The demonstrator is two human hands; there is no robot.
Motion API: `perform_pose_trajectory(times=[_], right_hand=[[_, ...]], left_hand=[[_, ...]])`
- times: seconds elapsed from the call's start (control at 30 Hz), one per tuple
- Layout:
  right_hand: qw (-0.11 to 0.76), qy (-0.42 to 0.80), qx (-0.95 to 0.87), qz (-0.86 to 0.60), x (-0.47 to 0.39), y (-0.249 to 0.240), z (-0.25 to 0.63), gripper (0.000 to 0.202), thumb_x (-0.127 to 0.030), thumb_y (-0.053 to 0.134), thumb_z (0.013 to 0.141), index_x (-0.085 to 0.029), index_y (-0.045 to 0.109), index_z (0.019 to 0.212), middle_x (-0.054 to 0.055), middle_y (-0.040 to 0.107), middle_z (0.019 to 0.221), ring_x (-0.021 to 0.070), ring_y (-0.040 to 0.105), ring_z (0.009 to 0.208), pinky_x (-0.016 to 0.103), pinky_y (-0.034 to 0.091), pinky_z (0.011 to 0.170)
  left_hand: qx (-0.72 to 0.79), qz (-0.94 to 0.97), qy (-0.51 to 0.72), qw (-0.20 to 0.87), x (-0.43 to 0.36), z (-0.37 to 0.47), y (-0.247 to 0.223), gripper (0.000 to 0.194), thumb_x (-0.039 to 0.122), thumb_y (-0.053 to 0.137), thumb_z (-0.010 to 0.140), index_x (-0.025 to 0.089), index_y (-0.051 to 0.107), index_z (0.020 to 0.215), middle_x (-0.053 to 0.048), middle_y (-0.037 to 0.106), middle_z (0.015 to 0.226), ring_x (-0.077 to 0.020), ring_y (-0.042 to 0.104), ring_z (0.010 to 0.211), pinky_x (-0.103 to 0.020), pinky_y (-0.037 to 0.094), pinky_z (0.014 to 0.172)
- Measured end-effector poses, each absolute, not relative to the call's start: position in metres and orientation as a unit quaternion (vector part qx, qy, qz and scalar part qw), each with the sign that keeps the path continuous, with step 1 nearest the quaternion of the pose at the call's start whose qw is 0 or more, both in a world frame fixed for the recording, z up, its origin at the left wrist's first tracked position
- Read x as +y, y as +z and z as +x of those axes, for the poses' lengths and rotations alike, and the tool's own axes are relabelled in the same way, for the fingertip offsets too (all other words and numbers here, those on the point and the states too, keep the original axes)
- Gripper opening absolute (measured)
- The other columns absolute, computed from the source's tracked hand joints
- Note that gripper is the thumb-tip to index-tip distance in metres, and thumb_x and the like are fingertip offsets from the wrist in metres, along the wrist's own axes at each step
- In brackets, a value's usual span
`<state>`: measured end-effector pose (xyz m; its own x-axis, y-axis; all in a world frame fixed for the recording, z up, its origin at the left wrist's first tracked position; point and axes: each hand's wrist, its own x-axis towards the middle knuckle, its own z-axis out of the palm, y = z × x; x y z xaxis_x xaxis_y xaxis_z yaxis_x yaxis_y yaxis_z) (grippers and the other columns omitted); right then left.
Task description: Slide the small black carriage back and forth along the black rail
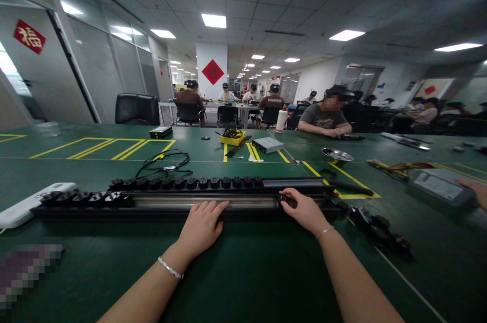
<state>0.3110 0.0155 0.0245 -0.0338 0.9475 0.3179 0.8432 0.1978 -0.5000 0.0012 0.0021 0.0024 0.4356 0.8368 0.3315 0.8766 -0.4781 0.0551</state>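
Observation:
Two long black rails lie side by side across the green table. Several black socket modules (203, 182) line the rear rail (294, 182). The front rail (163, 202) has several modules (95, 198) at its left end and a bare metallic channel in its middle. My left hand (201, 226) rests on the front rail, fingers stretched out, holding nothing. Near that rail's right end, my right hand (306, 211) pinches a small black socket module (287, 201) at the channel. The fingers partly hide this module, so I cannot tell whether it is seated.
Loose black modules (380, 231) lie right of the rails, and a white power strip (34, 204) is at their left. Beyond are a coiled black cable (163, 165), a yellow tray (232, 139), a grey box (268, 145) and a metal bowl (337, 155). A person (325, 117) sits opposite.

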Motion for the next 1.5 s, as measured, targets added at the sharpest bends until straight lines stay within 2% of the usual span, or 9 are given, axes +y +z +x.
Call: perform_pose_trajectory(times=[0.67, 1.03, 1.23, 1.5], right_hand=[[0.305, 0.107, -0.71, -0.625, 0.0169, 0.0239, 0.3142, 0.031, -0.03, 0.054, 0.074, -0.025, 0.056, 0.105, 0.003, 0.065, 0.11, 0.0196, 0.06, 0.104, 0.035, 0.044, 0.093], [0.32, 0.126, -0.702, -0.624, 0.0172, 0.0229, 0.3142, 0.028, -0.027, 0.055, 0.073, -0.024, 0.056, 0.101, 0.004, 0.066, 0.107, 0.0195, 0.059, 0.106, 0.033, 0.046, 0.092], [0.309, 0.136, -0.706, -0.623, 0.018, 0.0235, 0.3161, 0.029, -0.026, 0.054, 0.074, -0.023, 0.055, 0.103, 0.005, 0.064, 0.112, 0.0193, 0.057, 0.109, 0.034, 0.043, 0.095], [0.299, 0.125, -0.706, -0.63, 0.0141, 0.0285, 0.3134, 0.03, -0.025, 0.054, 0.073, -0.024, 0.054, 0.103, 0.005, 0.066, 0.107, 0.0203, 0.059, 0.107, 0.034, 0.044, 0.094]], left_hand=[[-0.513, -0.843, -0.152, 0.055, 0.0006, 0.0021, 0.0045, 0.052, 0.026, 0.047, 0.08, 0.029, 0.039, 0.132, -0.004, 0.058, 0.108, -0.0206, 0.047, 0.1, -0.035, 0.031, 0.086], [-0.509, -0.843, -0.16, 0.06, 0.0011, 0.0017, 0.0033, 0.052, 0.026, 0.048, 0.08, 0.03, 0.04, 0.131, -0.003, 0.058, 0.108, -0.0205, 0.048, 0.1, -0.035, 0.031, 0.086], [-0.509, -0.844, -0.16, 0.06, 0.0016, 0.0014, 0.0025, 0.052, 0.026, 0.048, 0.08, 0.029, 0.04, 0.131, -0.003, 0.057, 0.108, -0.0203, 0.048, 0.1, -0.035, 0.031, 0.086], [-0.512, -0.843, -0.155, 0.056, -0.0002, 0.0025, 0.0052, 0.052, 0.025, 0.047, 0.08, 0.029, 0.039, 0.132, -0.004, 0.058, 0.108, -0.0205, 0.048, 0.101, -0.035, 0.031, 0.086]])
